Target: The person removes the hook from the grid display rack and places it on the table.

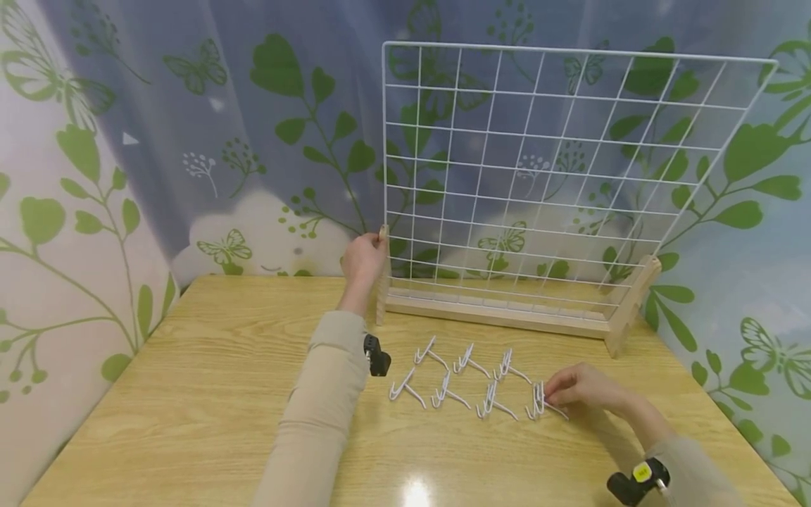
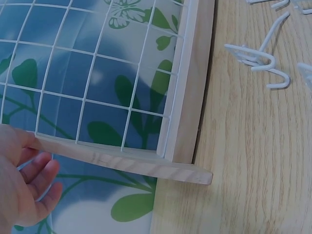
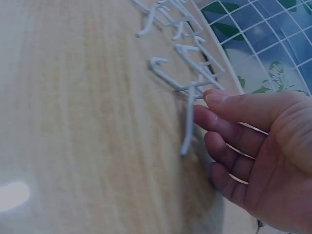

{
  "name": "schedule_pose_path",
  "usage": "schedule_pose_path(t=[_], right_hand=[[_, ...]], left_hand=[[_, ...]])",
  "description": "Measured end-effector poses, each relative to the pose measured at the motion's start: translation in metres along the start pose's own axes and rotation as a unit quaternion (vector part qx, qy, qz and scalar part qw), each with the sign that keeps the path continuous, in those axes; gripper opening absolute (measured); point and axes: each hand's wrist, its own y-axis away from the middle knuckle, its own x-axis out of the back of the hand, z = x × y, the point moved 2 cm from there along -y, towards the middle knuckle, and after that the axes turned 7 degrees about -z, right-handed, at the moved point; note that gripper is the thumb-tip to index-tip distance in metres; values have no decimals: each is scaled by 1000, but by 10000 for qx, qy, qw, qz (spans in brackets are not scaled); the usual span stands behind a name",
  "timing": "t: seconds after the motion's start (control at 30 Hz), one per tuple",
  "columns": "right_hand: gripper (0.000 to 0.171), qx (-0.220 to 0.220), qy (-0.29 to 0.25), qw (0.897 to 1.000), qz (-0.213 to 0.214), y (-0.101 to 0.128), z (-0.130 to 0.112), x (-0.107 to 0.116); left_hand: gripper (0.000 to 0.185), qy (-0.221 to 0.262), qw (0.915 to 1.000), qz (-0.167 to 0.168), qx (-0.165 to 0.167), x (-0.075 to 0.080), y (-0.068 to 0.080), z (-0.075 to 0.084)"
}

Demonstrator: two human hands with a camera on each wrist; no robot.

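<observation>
A white wire grid (image 1: 570,51) stands tilted in a wooden stand at the back right of the table. My left hand (image 1: 365,259) grips the upper end of the stand's left side piece (image 2: 146,165) between thumb and index finger, its other fingers loosely bent. At the front right, my right hand (image 1: 586,389) pinches the rightmost white metal hook (image 3: 188,122) with thumb and index fingertips. This hook is low over the tabletop, its long prong pointing toward the right hand's side. The remaining fingers of that hand curl loosely beside it.
Several more white hooks (image 1: 490,401) lie in two rough rows on the wooden table (image 1: 209,394), in front of the stand's base bar (image 1: 494,315). Behind the table hangs a blue curtain (image 1: 253,141) with green leaf and butterfly prints.
</observation>
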Motion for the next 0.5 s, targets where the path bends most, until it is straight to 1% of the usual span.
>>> schedule_pose_path(t=[0.07, 0.13, 0.2, 0.27, 0.37, 0.43, 0.5], right_hand=[[17, -67, 113, 9999, 110, 0, -2, 5], [20, -81, 173, 9992, 343, -1, -5, 12], [24, -91, 298, 9965, 771, -1, -10, 21], [28, -139, 426, 9903, 1313, -2, -16, 30], [34, -247, 788, 9767, 1979, -3, -27, 45], [39, -287, 1031, 9679, 2274, -4, -37, 55], [42, -210, 1156, 9617, 2475, -6, -48, 62]], left_hand=[[31, 4, 10000, -35, -13, 0, 0, -1], [33, -1, 10000, -33, -32, 0, 1, -3], [35, -58, 10000, 24, -75, 1, 2, -3], [38, -189, 9995, 158, -193, 2, 4, -1], [39, -511, 9962, 448, -537, 8, 8, 3], [37, -731, 9920, 594, -844, 14, 11, 7], [36, -911, 9874, 645, -1122, 20, 14, 9]])
